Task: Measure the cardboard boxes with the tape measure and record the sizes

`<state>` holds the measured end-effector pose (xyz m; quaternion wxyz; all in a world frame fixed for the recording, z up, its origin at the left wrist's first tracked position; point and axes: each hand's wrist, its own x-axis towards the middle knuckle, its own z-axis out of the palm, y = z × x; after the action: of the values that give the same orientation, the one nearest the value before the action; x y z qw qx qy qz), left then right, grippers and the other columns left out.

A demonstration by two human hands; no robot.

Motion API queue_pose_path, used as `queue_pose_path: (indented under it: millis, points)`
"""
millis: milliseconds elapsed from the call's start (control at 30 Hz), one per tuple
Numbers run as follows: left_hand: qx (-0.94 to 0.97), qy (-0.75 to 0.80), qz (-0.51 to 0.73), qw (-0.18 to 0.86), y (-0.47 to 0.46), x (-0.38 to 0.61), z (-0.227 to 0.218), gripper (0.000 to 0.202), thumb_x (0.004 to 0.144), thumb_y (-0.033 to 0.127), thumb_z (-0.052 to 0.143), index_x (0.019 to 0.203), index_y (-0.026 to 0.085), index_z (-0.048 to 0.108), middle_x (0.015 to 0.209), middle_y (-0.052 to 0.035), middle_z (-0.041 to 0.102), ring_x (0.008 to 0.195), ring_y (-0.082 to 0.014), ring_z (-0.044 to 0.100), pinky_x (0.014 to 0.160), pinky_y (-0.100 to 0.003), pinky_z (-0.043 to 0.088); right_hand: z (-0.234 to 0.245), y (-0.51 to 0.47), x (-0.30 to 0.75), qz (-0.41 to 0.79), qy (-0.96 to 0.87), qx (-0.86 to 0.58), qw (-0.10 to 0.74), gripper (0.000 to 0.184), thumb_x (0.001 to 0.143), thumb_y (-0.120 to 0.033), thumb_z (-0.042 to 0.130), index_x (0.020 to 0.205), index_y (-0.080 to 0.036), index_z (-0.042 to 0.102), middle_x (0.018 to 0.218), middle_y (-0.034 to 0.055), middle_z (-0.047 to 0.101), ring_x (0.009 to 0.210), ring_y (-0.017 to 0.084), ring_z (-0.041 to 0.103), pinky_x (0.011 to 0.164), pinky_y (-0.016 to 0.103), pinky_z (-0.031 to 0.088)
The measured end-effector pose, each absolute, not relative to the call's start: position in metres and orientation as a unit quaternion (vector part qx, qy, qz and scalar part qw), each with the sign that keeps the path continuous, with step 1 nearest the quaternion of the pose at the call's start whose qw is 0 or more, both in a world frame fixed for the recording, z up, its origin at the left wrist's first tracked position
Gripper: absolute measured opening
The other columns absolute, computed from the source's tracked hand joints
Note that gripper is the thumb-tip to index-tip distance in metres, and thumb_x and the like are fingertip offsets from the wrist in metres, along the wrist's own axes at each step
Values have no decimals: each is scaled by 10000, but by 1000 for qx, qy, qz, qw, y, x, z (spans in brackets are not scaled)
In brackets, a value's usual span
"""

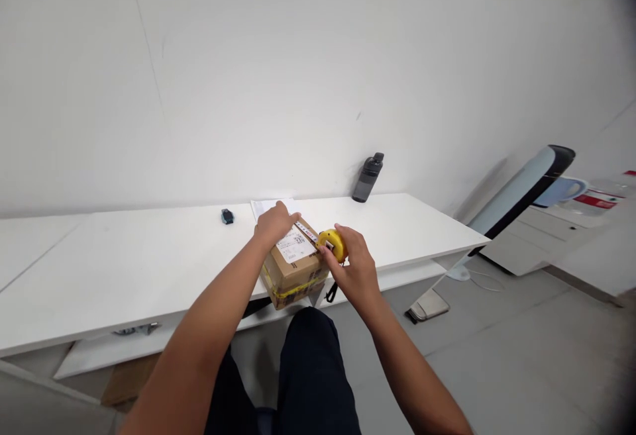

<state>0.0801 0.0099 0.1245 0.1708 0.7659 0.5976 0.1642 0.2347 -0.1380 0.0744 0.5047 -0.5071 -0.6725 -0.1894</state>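
Observation:
A small cardboard box (293, 273) with a white label and yellow tape stands at the front edge of the white table (139, 269). My left hand (273, 223) presses down on the box's far top corner, fingers curled over the end of a measuring tape strip (304, 230) stretched across the top. My right hand (354, 266) grips a yellow tape measure (332, 243) at the box's right edge.
A sheet of white paper (263, 206) lies behind the box. A small dark gadget (227, 216) sits to the left, a dark bottle (368, 178) by the wall. On the floor at right lean a light blue panel (517, 196) and a flat device (430, 304).

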Motion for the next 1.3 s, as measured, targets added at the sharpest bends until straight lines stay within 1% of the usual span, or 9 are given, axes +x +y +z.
queue_pose_path:
  millis: [100, 233, 400, 567, 667, 933, 1100, 1200, 1300]
  points:
    - [768, 592, 163, 180, 12, 81, 123, 528, 871, 653, 463, 1158, 218, 544, 1176, -136, 692, 1008, -319, 654, 764, -367, 465, 74, -141, 239, -156, -657, -550, 492, 443, 956, -396, 556, 1346, -189, 521, 1228, 154, 663, 1100, 268, 662, 906, 439, 583]
    - [788, 564, 163, 184, 17, 81, 121, 542, 840, 701, 488, 1092, 230, 580, 1073, -110, 712, 932, -298, 662, 728, -354, 449, 73, -151, 247, -128, -634, -592, 481, 468, 937, -465, 569, 1311, -183, 567, 1223, 143, 692, 1034, 263, 704, 878, 416, 597]
    - [824, 516, 134, 190, 16, 85, 121, 539, 831, 719, 482, 966, 212, 607, 911, -101, 710, 789, -280, 668, 673, -358, 436, 70, -167, 252, -154, -629, -603, 465, 462, 914, -441, 626, 1302, -193, 587, 1221, 123, 703, 976, 247, 723, 832, 386, 615]
    - [814, 529, 133, 197, 16, 88, 124, 530, 840, 691, 486, 1080, 228, 587, 1091, -110, 700, 922, -297, 655, 744, -376, 455, 73, -173, 244, -218, -649, -571, 454, 426, 917, -364, 641, 1304, -194, 584, 1205, 126, 712, 902, 220, 731, 743, 336, 626]
    - [816, 525, 132, 202, 19, 90, 123, 523, 850, 670, 491, 1129, 238, 582, 1146, -108, 691, 988, -303, 643, 815, -392, 457, 77, -180, 242, -235, -655, -581, 422, 398, 911, -374, 641, 1267, -200, 598, 1136, 121, 733, 820, 210, 731, 674, 318, 618]
    - [814, 518, 154, 214, 21, 88, 122, 486, 850, 628, 533, 1143, 247, 607, 1137, -109, 707, 1047, -314, 643, 893, -405, 442, 77, -200, 236, -270, -640, -618, 367, 353, 910, -410, 627, 1200, -210, 619, 934, 80, 765, 582, 169, 680, 506, 273, 546]
    - [811, 515, 154, 228, 11, 82, 126, 494, 850, 620, 525, 1137, 228, 614, 1125, -129, 712, 1012, -324, 655, 853, -403, 458, 75, -196, 228, -293, -646, -610, 352, 340, 926, -414, 595, 1172, -181, 618, 802, 60, 754, 524, 166, 665, 450, 256, 493]
    - [806, 517, 162, 237, 8, 81, 125, 604, 846, 724, 433, 1078, 207, 642, 1057, -156, 718, 990, -350, 661, 846, -426, 454, 70, -198, 225, -287, -639, -622, 350, 355, 927, -431, 585, 1176, -180, 615, 778, 54, 749, 524, 175, 666, 452, 260, 488]
    - [791, 525, 183, 256, 8, 80, 123, 819, 841, 829, 161, 999, 203, 664, 1041, -170, 716, 1003, -374, 652, 858, -461, 443, 64, -198, 226, -251, -634, -626, 380, 401, 916, -448, 598, 1221, -187, 596, 914, 93, 758, 603, 191, 690, 518, 282, 531]
